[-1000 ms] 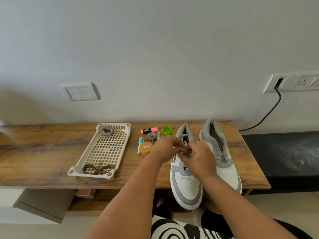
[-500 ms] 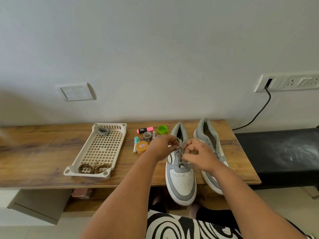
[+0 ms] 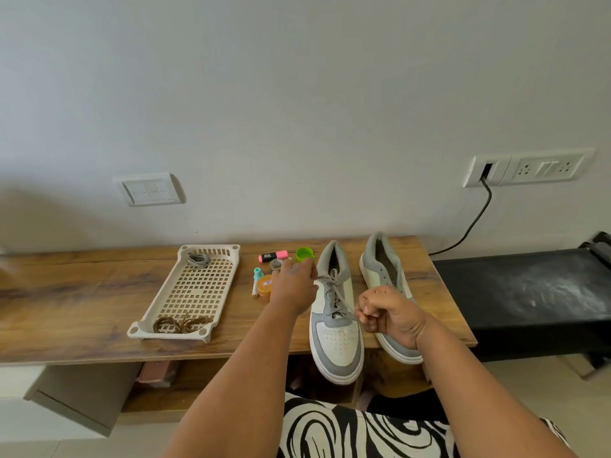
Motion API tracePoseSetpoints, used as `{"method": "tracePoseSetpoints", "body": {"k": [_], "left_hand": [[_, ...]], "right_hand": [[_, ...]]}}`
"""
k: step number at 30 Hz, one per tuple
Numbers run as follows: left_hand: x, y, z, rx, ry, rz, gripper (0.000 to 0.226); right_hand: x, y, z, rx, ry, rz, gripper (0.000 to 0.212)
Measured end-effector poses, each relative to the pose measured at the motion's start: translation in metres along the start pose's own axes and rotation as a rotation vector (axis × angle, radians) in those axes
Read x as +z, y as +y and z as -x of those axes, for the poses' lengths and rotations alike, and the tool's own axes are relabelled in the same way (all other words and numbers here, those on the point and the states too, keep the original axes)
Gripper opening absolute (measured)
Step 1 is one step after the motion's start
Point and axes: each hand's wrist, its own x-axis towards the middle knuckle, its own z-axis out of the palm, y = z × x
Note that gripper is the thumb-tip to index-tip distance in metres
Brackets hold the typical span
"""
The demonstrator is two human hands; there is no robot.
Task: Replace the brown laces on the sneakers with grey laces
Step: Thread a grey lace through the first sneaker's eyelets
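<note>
Two grey-and-white sneakers stand on the wooden table, toes towards me. The left sneaker carries a grey lace threaded through its eyelets. My left hand pinches one end of that lace and holds it out to the shoe's upper left. My right hand is curled in a pinch by the shoe's right side, over the right sneaker, which shows no lace. The lace end in that pinch is hard to see. A cream tray holds coiled brown laces at its near end and a spare grey lace at its far end.
Between the tray and the shoes lie a pink highlighter, a green cap, a teal bottle and an orange tin. A black bench adjoins the table's right end. A black cable hangs from the wall socket.
My hands have come apart from the middle of the left sneaker: the left hand drew the lace end out to the upper left, and the right hand pulled back to the lower right.
</note>
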Motion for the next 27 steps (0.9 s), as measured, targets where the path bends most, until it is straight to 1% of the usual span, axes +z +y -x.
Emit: {"method": "tracePoseSetpoints", "body": {"k": [2,4,7,10,13,14,16,18,20,21,23,25,27], "left_hand": [[-0.001,-0.002,0.001,-0.056,0.038,0.006,0.02],[0.0,-0.005,0.0,-0.116,0.043,0.08,0.027],[0.006,-0.013,-0.006,-0.177,-0.055,0.248,0.044],[0.013,-0.021,-0.011,-0.155,-0.151,0.222,0.055],[0.016,-0.02,-0.015,-0.121,-0.166,0.26,0.054],[0.016,-0.018,-0.016,-0.099,-0.165,0.291,0.052],[0.017,-0.013,-0.018,-0.054,-0.165,0.348,0.048],[0.019,-0.008,-0.018,-0.029,-0.158,0.399,0.047],[0.019,-0.005,-0.019,-0.034,-0.131,0.415,0.048],[0.018,-0.005,-0.019,-0.051,-0.116,0.422,0.05],[0.016,-0.004,-0.019,-0.106,-0.092,0.476,0.054],[0.015,-0.004,-0.018,-0.152,-0.073,0.531,0.056],[0.014,-0.004,-0.016,-0.175,-0.065,0.547,0.056]], "right_hand": [[-0.005,0.001,0.004,0.049,-0.06,0.006,0.022],[-0.009,0.002,0.005,0.101,-0.128,0.015,0.021],[-0.014,0.003,0.005,0.177,-0.216,0.047,0.019],[-0.017,0.004,0.003,0.25,-0.287,0.082,0.018],[-0.022,0.003,0.001,0.348,-0.306,0.139,0.019],[-0.023,0.002,0.0,0.398,-0.284,0.204,0.02],[-0.026,0.005,-0.003,0.502,-0.181,0.44,0.024],[-0.03,0.012,-0.011,0.505,-0.022,0.665,0.03],[-0.031,0.019,-0.021,0.405,0.147,0.816,0.033],[-0.03,0.023,-0.026,0.34,0.226,0.882,0.039],[-0.025,0.029,-0.033,0.219,0.377,0.93,0.046],[-0.015,0.034,-0.037,0.119,0.47,0.912,0.046],[-0.007,0.038,-0.041,0.04,0.523,0.929,0.043]]}}
